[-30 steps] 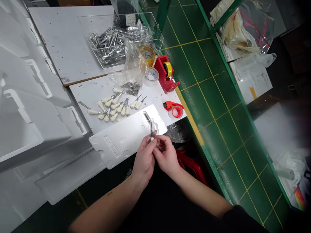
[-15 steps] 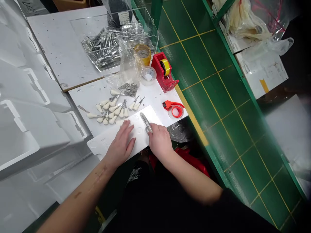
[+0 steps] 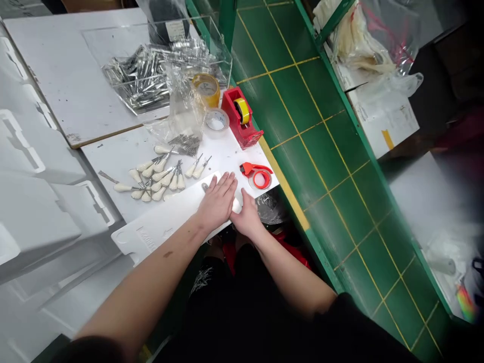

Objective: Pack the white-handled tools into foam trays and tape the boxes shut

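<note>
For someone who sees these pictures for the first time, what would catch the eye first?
The green mat with its yellow grid lines fills the right side, and the bright red tape dispenser stands at its edge. In the middle, small cream-handled tools with metal shafts lie scattered on a white board. At the near edge, the left hand and right hand rest on a white moulded plate.

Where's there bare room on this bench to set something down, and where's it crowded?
There's a free patch of white board between the white-handled tools and the orange tape cutter, above the left hand. The green mat right of the red tape dispenser is open too. The tool cluster is crowded.
</note>
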`<state>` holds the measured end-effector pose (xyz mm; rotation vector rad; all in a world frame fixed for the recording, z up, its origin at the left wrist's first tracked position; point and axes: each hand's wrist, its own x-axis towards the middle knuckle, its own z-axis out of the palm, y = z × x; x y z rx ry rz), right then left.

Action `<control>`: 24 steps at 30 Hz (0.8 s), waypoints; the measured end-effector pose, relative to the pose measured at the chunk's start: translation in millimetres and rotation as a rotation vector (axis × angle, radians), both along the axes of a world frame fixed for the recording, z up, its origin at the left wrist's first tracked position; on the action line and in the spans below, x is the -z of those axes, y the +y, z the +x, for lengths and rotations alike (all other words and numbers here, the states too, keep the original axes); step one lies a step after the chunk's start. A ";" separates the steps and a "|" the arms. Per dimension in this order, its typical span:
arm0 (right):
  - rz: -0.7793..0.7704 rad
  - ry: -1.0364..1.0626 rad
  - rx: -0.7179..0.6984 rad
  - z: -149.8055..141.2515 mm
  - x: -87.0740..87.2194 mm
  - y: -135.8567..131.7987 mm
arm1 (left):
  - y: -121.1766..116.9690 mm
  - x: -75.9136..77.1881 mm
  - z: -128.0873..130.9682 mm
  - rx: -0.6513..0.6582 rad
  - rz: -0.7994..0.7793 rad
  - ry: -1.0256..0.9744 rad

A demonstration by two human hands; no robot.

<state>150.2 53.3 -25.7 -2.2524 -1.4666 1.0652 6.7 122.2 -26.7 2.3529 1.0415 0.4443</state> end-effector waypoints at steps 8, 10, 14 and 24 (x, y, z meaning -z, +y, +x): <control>0.361 0.051 -0.039 114.3 -28.6 171.3 | -4.2 2.0 14.8 -0.100 0.135 0.174; 0.266 0.047 -0.045 122.5 -31.9 235.8 | -4.1 -0.4 15.5 -0.106 0.144 0.205; -0.022 0.194 -0.032 113.9 -22.1 317.7 | -1.0 -2.3 16.7 -0.101 0.150 0.237; -0.023 0.288 -0.052 149.8 -19.7 228.8 | 3.0 -3.9 18.6 -0.087 0.153 0.298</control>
